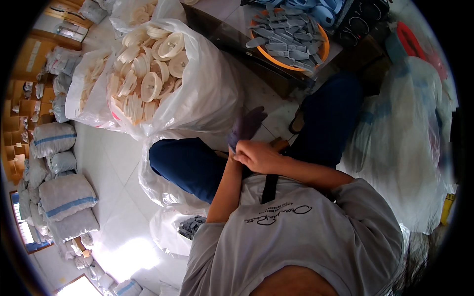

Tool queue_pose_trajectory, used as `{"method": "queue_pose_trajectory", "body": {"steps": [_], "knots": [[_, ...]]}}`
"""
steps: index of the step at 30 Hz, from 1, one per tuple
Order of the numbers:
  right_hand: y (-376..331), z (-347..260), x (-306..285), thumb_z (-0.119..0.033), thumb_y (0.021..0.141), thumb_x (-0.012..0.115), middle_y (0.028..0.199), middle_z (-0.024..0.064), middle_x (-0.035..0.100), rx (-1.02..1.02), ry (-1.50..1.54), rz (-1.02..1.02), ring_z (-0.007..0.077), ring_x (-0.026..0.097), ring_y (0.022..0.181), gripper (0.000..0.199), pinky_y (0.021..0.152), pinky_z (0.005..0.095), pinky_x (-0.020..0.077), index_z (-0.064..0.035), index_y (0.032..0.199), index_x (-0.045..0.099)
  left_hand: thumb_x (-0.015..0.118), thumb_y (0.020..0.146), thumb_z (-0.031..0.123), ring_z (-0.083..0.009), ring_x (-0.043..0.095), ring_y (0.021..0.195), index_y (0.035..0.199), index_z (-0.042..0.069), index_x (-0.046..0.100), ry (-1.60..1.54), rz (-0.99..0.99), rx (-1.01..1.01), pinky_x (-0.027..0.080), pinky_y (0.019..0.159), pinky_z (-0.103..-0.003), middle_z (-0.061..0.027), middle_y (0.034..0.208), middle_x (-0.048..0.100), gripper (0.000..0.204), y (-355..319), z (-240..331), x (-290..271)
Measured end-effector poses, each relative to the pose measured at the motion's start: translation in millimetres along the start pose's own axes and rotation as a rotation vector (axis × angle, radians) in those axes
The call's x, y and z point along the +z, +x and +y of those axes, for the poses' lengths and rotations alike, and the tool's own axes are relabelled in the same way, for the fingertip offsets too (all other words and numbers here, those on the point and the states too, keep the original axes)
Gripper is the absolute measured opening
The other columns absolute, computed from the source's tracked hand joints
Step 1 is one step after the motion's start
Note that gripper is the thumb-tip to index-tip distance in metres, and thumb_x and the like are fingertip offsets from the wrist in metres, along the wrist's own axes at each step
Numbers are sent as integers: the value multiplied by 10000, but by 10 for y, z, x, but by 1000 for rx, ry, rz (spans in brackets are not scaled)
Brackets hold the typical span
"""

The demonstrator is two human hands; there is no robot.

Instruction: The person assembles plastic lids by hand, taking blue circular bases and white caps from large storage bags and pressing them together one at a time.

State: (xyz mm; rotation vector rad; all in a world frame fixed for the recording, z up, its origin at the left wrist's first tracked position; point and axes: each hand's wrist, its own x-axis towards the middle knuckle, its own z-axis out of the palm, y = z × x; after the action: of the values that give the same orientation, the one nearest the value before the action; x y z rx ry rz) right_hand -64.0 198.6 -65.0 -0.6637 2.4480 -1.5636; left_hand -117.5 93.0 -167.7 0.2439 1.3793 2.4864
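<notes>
My left hand (248, 123) wears a dark purple-grey work glove and is held out in front of my lap. Its fingers look stretched, with nothing in them. Across that wrist lies my bare right hand (256, 156), its fingers closed on the cuff of the glove (233, 139). Beyond the hands, to the left, stands a big clear plastic bag (210, 84) full of round cream plastic parts (151, 87). An orange-rimmed basin (324, 48) heaped with grey flat plastic pieces (289, 37) stands on a low dark table ahead.
Blue plastic parts (323, 11) and a black crate (363, 22) are beside the basin. A large translucent sack (400, 143) stands close on my right. Stuffed white sacks (67, 195) and cardboard boxes line the left wall. An open bag with dark pieces (191, 227) sits by my left elbow.
</notes>
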Motion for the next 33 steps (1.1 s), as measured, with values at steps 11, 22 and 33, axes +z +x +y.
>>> {"method": "queue_pose_trajectory", "body": {"steps": [11,22,33], "knots": [[131,462,129,-141,803,662,719,153,610,228,208,-63,329,619,681,163,611,385,468,-29,851,554,539,841,138,-359,563,1112,1223,27,553,1541,-352,151,446,941,-384,-206,1195,592,398,-26,-28,-242],[-116,-192,229,-306,856,676,768,108,651,411,296,-30,194,611,680,311,626,334,478,-18,909,570,462,960,360,-197,487,1123,1267,52,487,161,-9,-10,361,1001,-365,-75,1318,516,435,76,48,-508],[-330,-832,147,-267,946,583,645,36,562,116,393,59,110,525,573,276,544,261,441,-16,834,589,556,908,386,-173,400,1247,1452,130,344,-1290,-469,-32,271,1075,-371,13,1423,442,638,-272,1825,846]]}}
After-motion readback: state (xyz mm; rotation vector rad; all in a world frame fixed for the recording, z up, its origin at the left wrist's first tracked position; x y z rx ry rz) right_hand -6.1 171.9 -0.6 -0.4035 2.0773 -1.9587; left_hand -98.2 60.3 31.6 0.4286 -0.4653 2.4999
